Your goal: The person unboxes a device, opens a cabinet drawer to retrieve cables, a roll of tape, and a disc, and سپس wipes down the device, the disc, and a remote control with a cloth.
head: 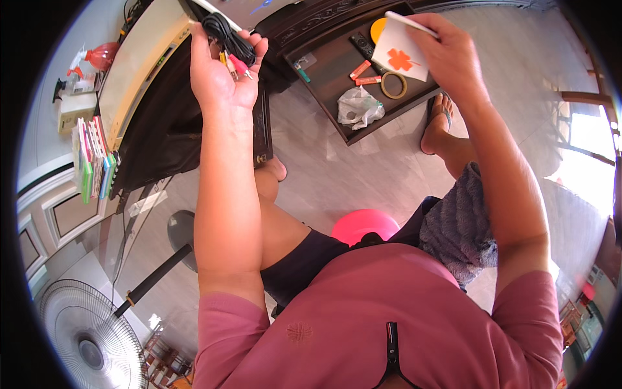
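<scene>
My left hand (226,80) is palm up with its fingers curled around a coiled black audio-video cable (233,44). The cable's yellow, white and red plugs (238,66) hang over the palm. In my right hand (454,56) is a white, flat card-like item (388,41) printed with an orange clover shape, held above a pulled-out dark wooden drawer (325,102). A slim white edge or stick (410,24) runs along its top; I cannot tell whether it is a separate piece.
Inside the drawer lie a black remote control (362,45), a yellow round object (378,30), two small orange packets (368,80), a tape roll (393,85) and a crumpled plastic bag (359,108). A pink stool (364,226) is below me; a standing fan (92,340) is lower left.
</scene>
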{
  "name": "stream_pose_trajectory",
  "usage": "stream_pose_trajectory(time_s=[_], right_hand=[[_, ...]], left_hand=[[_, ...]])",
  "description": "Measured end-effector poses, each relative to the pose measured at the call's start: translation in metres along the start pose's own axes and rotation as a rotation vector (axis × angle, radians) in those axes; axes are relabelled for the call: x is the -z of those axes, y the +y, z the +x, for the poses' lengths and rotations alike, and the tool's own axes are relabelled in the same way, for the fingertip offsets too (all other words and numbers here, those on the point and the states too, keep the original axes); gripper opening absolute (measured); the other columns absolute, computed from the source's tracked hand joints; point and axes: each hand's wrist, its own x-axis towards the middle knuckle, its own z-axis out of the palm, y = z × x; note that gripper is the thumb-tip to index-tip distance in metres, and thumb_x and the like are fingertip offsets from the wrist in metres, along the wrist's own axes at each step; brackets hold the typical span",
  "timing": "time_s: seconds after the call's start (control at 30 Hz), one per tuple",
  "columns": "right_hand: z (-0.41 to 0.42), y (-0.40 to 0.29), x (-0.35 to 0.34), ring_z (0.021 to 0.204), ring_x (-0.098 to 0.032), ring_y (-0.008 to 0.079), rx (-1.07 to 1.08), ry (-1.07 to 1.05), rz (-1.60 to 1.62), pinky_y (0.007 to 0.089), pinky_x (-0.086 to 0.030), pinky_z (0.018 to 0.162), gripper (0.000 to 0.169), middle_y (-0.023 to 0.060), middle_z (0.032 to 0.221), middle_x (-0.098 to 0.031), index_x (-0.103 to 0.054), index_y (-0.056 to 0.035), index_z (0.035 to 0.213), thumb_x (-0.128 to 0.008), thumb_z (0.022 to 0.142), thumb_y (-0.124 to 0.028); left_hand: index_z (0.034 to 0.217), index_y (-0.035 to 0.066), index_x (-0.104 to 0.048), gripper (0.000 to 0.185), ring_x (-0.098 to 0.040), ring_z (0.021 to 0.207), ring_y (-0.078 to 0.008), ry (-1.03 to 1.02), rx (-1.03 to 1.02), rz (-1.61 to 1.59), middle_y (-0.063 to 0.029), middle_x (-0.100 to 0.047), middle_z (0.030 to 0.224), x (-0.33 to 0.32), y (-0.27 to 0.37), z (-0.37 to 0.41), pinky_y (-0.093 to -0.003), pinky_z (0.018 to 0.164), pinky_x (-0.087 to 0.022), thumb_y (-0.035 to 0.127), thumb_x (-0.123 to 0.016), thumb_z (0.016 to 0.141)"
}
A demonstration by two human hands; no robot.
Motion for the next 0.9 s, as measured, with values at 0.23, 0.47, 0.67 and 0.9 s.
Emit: stream_pose_trajectory(time_s=[0.23,0.47,0.67,0.9], right_hand=[[0.009,-0.018,0.046,0.073,-0.067,0.0119,-0.132,0.120,0.363,0.0268,-0.055,0.068,0.029,0.0046,0.088,-0.073,-0.072,0.0018,0.111,-0.056,0.086,0.000],[0.006,-0.018,0.070,0.067,-0.063,0.0117,-0.041,0.257,0.445,0.0255,-0.051,0.063,0.017,0.0048,0.079,-0.071,-0.071,0.0015,0.093,-0.057,0.084,0.001],[0.017,0.013,0.085,0.060,-0.058,0.0104,-0.089,0.266,0.408,0.0253,-0.045,0.055,0.016,0.0030,0.075,-0.068,-0.069,-0.0005,0.087,-0.053,0.084,0.003],[0.012,-0.026,0.083,0.051,-0.045,0.0072,-0.073,0.329,0.481,0.0234,-0.034,0.043,0.015,-0.0005,0.069,-0.057,-0.065,-0.0028,0.091,-0.050,0.090,-0.005]], left_hand=[[0.102,0.004,-0.062,0.054,-0.067,0.078,-0.0261,0.058,0.087,0.043,-0.0102,-0.066,0.085,0.006,-0.032,0.007,-0.0430,0.079,-0.060,0.058,-0.056,0.101],[0.104,0.003,-0.063,0.058,-0.069,0.084,-0.0251,-0.039,0.183,0.070,-0.0105,-0.068,0.090,0.002,-0.043,0.020,-0.0414,0.081,-0.061,0.060,-0.059,0.097],[0.104,0.004,-0.066,0.030,-0.071,0.087,-0.0241,-0.136,0.328,0.092,-0.0127,-0.071,0.093,0.016,-0.047,0.035,-0.0394,0.080,-0.063,0.033,-0.070,0.099],[0.109,0.002,-0.068,0.027,-0.069,0.088,-0.0243,-0.109,0.410,0.151,-0.0118,-0.070,0.096,0.036,-0.061,0.026,-0.0378,0.080,-0.061,0.028,-0.069,0.100]])
